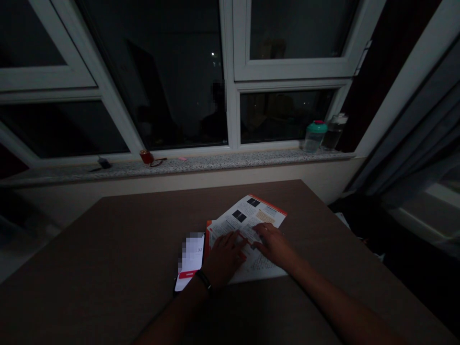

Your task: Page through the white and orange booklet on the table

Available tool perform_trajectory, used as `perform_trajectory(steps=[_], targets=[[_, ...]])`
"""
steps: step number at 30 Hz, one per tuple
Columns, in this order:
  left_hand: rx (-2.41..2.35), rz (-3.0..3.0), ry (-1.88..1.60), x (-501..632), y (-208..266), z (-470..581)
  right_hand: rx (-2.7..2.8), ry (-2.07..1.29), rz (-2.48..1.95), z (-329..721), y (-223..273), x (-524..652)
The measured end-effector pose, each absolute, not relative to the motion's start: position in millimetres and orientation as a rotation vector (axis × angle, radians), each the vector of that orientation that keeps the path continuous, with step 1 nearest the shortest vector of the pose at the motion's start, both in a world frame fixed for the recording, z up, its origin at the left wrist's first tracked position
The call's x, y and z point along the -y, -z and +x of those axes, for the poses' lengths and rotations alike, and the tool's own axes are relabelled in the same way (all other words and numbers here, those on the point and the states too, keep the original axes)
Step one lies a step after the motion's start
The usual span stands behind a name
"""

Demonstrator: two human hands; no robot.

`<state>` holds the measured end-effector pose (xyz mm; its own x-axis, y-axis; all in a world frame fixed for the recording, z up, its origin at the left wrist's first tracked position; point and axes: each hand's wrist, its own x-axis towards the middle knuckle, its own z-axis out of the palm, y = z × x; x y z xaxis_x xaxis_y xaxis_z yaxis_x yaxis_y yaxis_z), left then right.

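Observation:
Printed paper sheets [247, 211] with orange edges and small dark pictures lie on the brown table, partly overlapping or folded. My left hand [224, 254], with a dark band at its wrist, rests on the paper's left part, fingers stretched over it. From the right, my right hand [275, 242] touches the same paper, its thumb and bent fingers apart. An orange-red edge runs between the two hands; dim light hides what exactly the fingertips press on. Close beside my left hand lies a phone [192, 256] with a lit screen.
The brown table [143, 239] reaches to the wall below a stone windowsill [215, 160]. On the sill stand a teal-lidded bottle [315, 136], a clear bottle [334, 132], a small reddish jar [146, 156] and a small dark bottle [104, 163]. A grey curtain [406, 110] hangs at right.

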<state>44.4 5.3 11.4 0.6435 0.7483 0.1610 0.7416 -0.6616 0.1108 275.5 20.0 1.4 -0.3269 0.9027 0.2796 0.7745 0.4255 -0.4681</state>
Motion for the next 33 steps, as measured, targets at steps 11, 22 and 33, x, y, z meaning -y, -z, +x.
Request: perform_trajectory(steps=[11, 22, 33], targets=[[-1.318, 2.680, -0.325, -2.9, -21.7, 47.4, 2.121, -0.381, -1.391, 277.0, 8.6, -26.6], [-1.101, 2.734, -0.386, -1.0, -28.5, 49.5, 2.292, -0.406, -1.237, 283.9, 6.2, -28.3], [-1.226, 2.684, -0.419, -5.0, -23.1, 44.2, 2.361, -0.511, -1.114, 293.4, -2.9, -26.0]])
